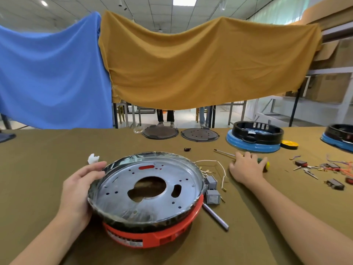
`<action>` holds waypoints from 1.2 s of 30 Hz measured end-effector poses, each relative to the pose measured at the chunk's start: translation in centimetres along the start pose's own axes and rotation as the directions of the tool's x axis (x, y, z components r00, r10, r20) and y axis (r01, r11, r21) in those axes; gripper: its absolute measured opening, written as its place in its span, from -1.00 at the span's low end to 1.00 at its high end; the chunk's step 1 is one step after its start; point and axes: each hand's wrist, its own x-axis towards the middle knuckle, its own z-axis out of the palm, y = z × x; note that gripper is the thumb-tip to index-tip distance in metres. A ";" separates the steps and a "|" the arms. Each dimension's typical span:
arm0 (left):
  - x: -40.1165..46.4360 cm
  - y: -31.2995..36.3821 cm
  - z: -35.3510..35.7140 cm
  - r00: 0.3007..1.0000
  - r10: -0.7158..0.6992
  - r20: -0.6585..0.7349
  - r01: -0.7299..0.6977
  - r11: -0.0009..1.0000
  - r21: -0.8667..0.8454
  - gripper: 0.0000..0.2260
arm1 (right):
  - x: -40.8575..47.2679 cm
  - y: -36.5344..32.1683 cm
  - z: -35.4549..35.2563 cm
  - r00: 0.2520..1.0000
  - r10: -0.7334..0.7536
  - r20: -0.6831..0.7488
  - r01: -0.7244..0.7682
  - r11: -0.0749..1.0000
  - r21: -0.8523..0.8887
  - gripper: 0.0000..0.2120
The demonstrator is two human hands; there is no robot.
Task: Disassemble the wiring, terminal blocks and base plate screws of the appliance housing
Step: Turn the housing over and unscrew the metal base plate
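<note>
The appliance housing (152,237) is a round red base with a black rim and a shiny metal base plate (114,194) inside, standing near the table's front. My left hand (80,188) grips its left rim, thumb on top. White wires (219,165) and two grey terminal blocks (212,190) trail from its right side. My right hand (246,169) lies over a screwdriver (225,153) with a green and yellow handle, fingers curled round the handle, on the cloth to the right of the housing.
A grey rod (215,217) lies by the housing's right side. Loose wires and small black parts (324,169) are scattered at the right. Two blue and black housings (254,136), two dark round plates (160,131) and a yellow tape roll (289,144) stand at the back. A white scrap (93,158) lies at the left.
</note>
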 end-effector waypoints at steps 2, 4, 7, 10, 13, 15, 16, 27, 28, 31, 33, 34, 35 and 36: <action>0.1 -0.3 0.1 1.000 0.007 -0.015 -0.007 1.000 -0.001 -0.77 | 0.6 -0.1 0.1 0.999 -0.002 -0.041 0.000 0.999 -0.050 -0.63; 0.1 -0.4 0.1 1.000 0.015 -0.012 -0.015 1.000 -0.007 -0.78 | 0.7 -0.4 0.0 0.997 -0.007 -0.082 -0.001 0.996 -0.094 -0.69; 0.1 -0.6 0.0 1.000 0.003 0.023 -0.003 1.000 -0.017 -0.78 | 0.7 -0.8 -0.1 0.996 -0.020 -0.090 0.009 0.993 -0.114 -0.81; 0.2 -0.7 -0.2 0.997 -0.024 0.067 0.027 0.999 -0.045 -0.78 | 0.2 -0.5 -0.2 0.991 -0.063 -0.116 0.060 0.998 -0.026 -0.86; 0.1 -0.7 -0.3 0.995 -0.030 0.092 0.036 0.997 -0.062 -0.76 | -0.5 -0.5 -0.9 0.966 -0.140 -0.215 0.161 0.984 0.081 -0.92; 0.0 -0.9 -0.3 0.993 -0.032 0.115 0.041 0.996 -0.075 -0.75 | -1.4 -1.2 -2.3 0.967 -0.144 -0.211 0.197 0.945 0.260 -0.88; 0.1 -0.9 -0.4 0.991 -0.033 0.126 0.043 0.996 -0.084 -0.75 | -2.0 -1.7 -3.5 0.975 -0.131 -0.177 0.193 0.896 0.400 -0.83; -0.9 -0.1 -1.5 0.956 -0.189 0.224 0.182 0.982 0.051 -0.65 | -13.4 -6.0 -18.1 0.862 -0.468 0.195 -0.154 0.125 0.980 -0.64; -1.3 0.2 -1.7 0.950 -0.209 0.230 0.189 0.976 0.108 -0.63 | -14.0 -5.9 -18.6 0.869 -0.464 0.173 -0.144 0.098 0.985 -0.65; -1.9 1.5 -2.1 0.965 -0.199 0.174 0.147 0.951 0.273 -0.64 | -15.4 -5.9 -19.7 0.911 -0.396 0.116 -0.133 -0.017 0.991 -0.67; -2.4 2.9 -1.8 0.980 -0.138 0.142 0.084 0.940 0.331 -0.66 | -16.0 -6.2 -20.3 0.927 -0.364 0.095 -0.141 -0.102 0.985 -0.72; -2.4 3.8 -1.5 0.985 -0.101 0.137 0.050 0.941 0.336 -0.69 | -16.2 -6.4 -20.6 0.928 -0.362 0.085 -0.142 -0.134 0.981 -0.76; -2.4 4.7 -1.2 0.988 -0.070 0.135 0.020 0.938 0.346 -0.70 | -16.3 -6.6 -20.9 0.927 -0.367 0.075 -0.142 -0.160 0.977 -0.78; -2.1 5.6 -1.0 0.989 -0.053 0.136 -0.001 0.930 0.368 -0.70 | -16.3 -6.9 -21.2 0.923 -0.379 0.066 -0.144 -0.182 0.973 -0.80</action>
